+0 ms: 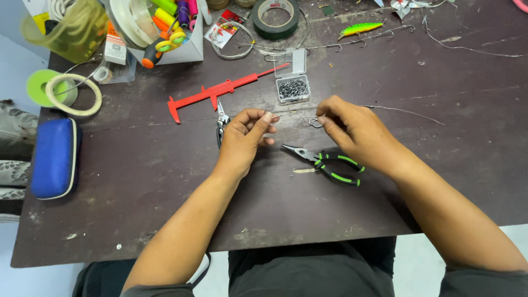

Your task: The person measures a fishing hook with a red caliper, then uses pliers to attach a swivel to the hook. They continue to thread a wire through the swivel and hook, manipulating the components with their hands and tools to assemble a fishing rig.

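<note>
Wire [404, 111], thin and grey, lay on the dark table [137, 165] and ran toward 3 o'clock from the right hand [352, 129], whose fingertips pinched its looped end. At 9 o'clock of this hand, the left hand [245, 135] pinched something too small to tell. Green-handled pliers [327, 160] lay at 6 o'clock, just beside both hands.

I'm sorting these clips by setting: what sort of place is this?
Probably a hobby workbench for making fishing tackle: a worn dark table with a fishing lure, a small clear box of metal hooks or rings, and green-handled pliers beside the hands.
</note>
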